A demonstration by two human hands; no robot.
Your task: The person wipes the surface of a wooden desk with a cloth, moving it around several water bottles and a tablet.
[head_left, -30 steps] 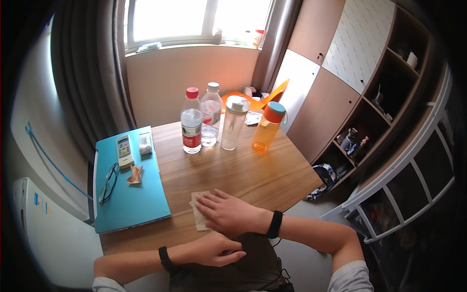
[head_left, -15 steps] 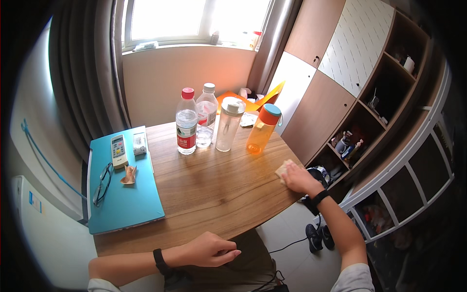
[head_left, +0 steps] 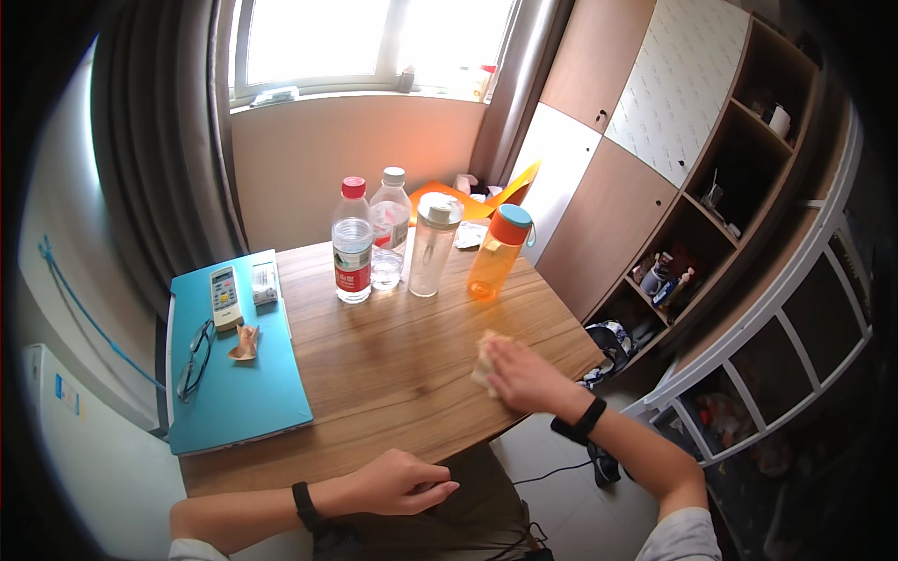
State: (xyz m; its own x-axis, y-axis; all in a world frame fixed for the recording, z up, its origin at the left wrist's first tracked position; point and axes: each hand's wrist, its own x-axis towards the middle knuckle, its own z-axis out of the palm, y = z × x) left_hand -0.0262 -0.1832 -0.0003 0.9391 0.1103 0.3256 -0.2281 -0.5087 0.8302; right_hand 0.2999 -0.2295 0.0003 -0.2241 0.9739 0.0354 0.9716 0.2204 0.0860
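Note:
My right hand [head_left: 529,376] presses a beige cloth [head_left: 483,370] flat on the wooden table [head_left: 365,374], near its front right edge. The cloth sticks out past the fingertips; the palm covers the rest. At the table's front edge my left hand [head_left: 398,481] is loosely curled, with nothing visible in it. Beyond the cloth stand a red-capped water bottle [head_left: 353,266], a white-capped water bottle [head_left: 389,210], a clear tumbler with a white lid [head_left: 427,257] and an orange bottle with a blue lid [head_left: 497,257].
On the left a turquoise folder [head_left: 253,393] bears a remote control [head_left: 225,297], glasses [head_left: 195,361], a crumpled brown paper [head_left: 244,343] and a small white box [head_left: 265,282]. An orange chair [head_left: 435,198] is behind the table. Cabinets [head_left: 636,206] and a white metal frame [head_left: 739,383] line the right.
My right hand has slid the cloth leftward and nearer to me, away from the table's right edge. My left hand stays in place. The view has shifted slightly.

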